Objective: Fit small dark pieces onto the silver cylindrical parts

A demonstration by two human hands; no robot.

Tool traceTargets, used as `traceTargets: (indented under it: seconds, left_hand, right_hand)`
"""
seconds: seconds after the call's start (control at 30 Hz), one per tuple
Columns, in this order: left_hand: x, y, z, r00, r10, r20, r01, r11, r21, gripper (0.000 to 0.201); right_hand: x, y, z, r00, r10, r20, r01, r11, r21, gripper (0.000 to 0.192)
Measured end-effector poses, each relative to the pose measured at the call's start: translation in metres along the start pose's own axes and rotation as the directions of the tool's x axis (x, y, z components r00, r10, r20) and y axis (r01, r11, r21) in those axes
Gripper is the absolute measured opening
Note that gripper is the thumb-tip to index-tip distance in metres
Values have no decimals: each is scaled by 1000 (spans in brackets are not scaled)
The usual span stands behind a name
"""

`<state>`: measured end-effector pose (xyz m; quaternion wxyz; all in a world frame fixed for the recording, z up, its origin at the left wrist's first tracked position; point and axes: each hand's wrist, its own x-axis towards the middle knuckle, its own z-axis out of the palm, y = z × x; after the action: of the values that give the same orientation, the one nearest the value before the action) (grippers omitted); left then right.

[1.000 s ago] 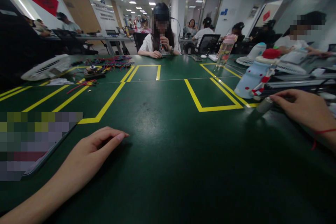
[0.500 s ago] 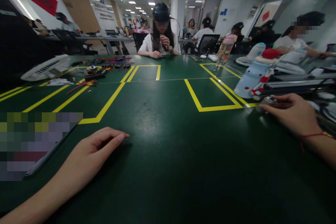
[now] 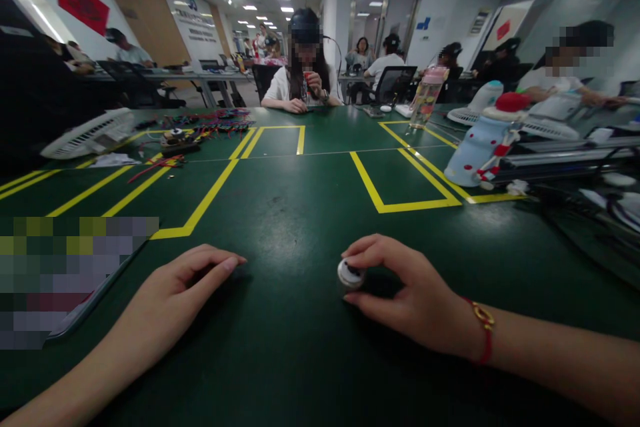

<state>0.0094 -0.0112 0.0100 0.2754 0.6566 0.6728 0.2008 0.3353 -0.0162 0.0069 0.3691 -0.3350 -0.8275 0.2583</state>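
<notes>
Small round white-capped object [image 3: 349, 274] sat on the green table [image 3: 300, 360], pinched between thumb and fingers of your right hand [image 3: 407, 300]; your left hand [image 3: 175, 290] rested palm-down, loosely curled, empty. Farther off stood a pale blue bottle [image 3: 475, 147].

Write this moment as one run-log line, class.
left hand: flat on green table, empty | right hand: gripping small round white-capped object | blue bottle: far right
</notes>
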Motion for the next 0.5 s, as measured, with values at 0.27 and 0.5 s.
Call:
traceTargets:
  seconds: [0.27,0.5]
  left_hand:
    - [-12,63,29,913,405,46,-403,914,-37,25]
    - [-1,116,44,870,489,63,-471,862,-188,10]
  right_hand:
    - [-2,6,8,974,211,76,-221,964,151,59]
    - [-1,6,10,968,239,76,-249,952,179,55]
